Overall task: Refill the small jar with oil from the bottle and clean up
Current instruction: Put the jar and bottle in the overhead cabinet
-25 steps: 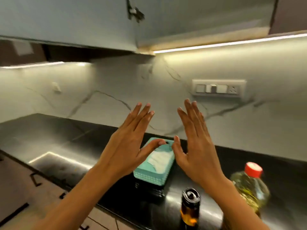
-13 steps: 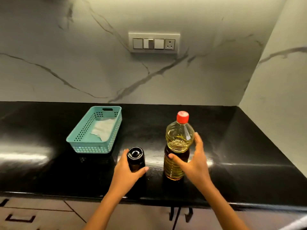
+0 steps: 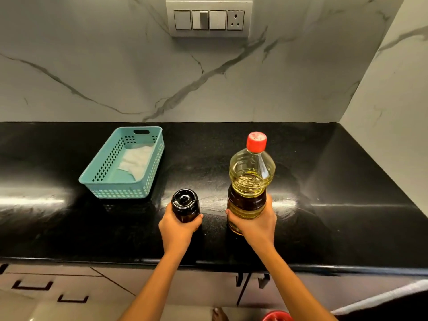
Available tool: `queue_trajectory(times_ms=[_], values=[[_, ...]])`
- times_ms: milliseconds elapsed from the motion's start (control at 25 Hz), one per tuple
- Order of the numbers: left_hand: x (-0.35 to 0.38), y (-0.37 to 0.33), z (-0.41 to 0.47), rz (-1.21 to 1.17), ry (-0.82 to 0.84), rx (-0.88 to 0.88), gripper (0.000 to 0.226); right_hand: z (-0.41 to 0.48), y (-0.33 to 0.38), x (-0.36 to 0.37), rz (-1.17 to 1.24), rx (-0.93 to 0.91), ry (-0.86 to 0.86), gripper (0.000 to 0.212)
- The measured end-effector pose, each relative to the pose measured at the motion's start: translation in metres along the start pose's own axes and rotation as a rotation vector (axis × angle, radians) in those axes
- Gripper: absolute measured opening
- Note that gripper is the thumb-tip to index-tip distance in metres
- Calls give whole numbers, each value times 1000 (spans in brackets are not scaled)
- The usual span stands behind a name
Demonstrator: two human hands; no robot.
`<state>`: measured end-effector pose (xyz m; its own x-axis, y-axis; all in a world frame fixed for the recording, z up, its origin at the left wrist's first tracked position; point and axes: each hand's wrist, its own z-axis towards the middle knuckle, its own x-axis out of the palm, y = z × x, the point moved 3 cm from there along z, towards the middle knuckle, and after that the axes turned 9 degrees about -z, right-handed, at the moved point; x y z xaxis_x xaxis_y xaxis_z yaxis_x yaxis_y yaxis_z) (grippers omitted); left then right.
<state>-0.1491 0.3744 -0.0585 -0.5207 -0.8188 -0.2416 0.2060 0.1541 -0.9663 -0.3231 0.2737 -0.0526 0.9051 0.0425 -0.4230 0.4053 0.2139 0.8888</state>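
A small dark jar (image 3: 185, 203) with a black lid stands upright on the black counter (image 3: 335, 205), and my left hand (image 3: 177, 230) is wrapped around its lower body. To its right stands a clear plastic oil bottle (image 3: 251, 179) with a red cap (image 3: 256, 141) screwed on, roughly half full of yellow oil. My right hand (image 3: 254, 224) grips the bottle's lower part from the near side. Both containers are closed and upright.
A teal perforated basket (image 3: 104, 188) holding a folded white cloth (image 3: 136, 162) sits on the counter to the left of the jar. A marble wall with a switch panel (image 3: 209, 18) rises behind; a side wall closes the right. Drawers lie below the counter edge.
Both hands came down from being raised open in the air. The left hand has closed on the jar and the right hand has closed on the bottle, while the view tilted down.
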Motion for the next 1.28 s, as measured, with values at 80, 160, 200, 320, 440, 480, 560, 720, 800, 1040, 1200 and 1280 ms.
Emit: queue_trajectory(times_ms=[80,160,200,320,440,480,560,720,800,1040,1200,1280], values=[[-1,-2,0,-10,-11,5,61,2,5,0,-5,13,-6,76],[-3,-9,2,-11,-20,13,58,3,13,-2,10,14,2,75],[-4,-16,5,-10,-19,30,57,5,18,-3,15,9,7,76],[-6,-54,17,-16,-33,113,55,15,46,-13,47,-33,-24,77],[-14,-120,42,-46,-63,266,48,39,103,-28,142,-154,-54,70],[-19,-146,52,-56,-73,321,47,50,127,-36,170,-202,-75,67],[-30,-202,71,-64,-97,414,47,71,181,-53,212,-308,-117,64],[-53,-309,110,-84,-160,598,54,109,288,-86,219,-495,-125,73],[-66,-363,133,-102,-189,675,57,132,339,-98,240,-579,-111,73],[-98,-497,194,-149,-260,840,57,187,473,-118,294,-788,-71,72],[-114,-555,248,-179,-288,848,61,227,538,-121,307,-843,-65,62],[-117,-570,270,-153,-324,853,61,246,560,-120,317,-834,-73,52]])
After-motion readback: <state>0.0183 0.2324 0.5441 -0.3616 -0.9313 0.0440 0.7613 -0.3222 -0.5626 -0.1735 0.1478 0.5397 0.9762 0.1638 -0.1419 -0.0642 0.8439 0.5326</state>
